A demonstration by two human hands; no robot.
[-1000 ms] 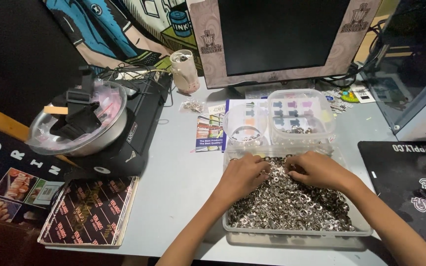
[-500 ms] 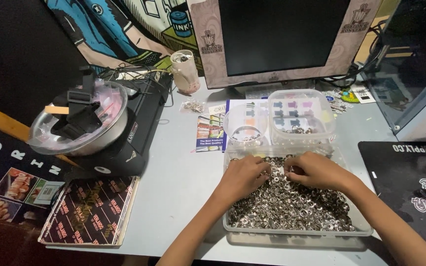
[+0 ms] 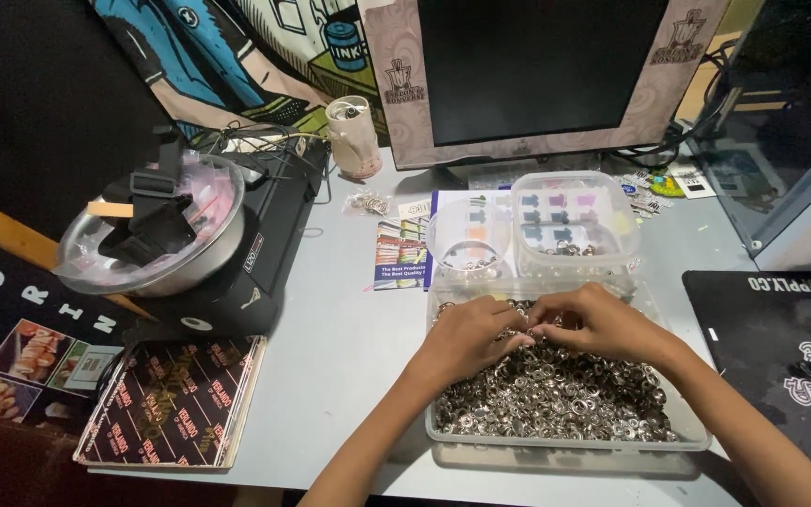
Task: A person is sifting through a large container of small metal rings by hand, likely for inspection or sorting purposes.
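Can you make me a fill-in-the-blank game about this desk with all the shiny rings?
1. Both hands, the left hand and right hand, dig in a clear tub full of small ____ rings.
2. Behind the tub stand ____ smaller clear containers.
3. The dark monitor stands ____ the tub.

Missing words: metal; two; behind

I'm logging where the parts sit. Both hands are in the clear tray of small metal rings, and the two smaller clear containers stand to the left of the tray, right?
Not quite. Both hands, left and right, are in the clear tray of metal rings, but the two smaller clear containers stand behind it, toward the monitor, as the head view shows.
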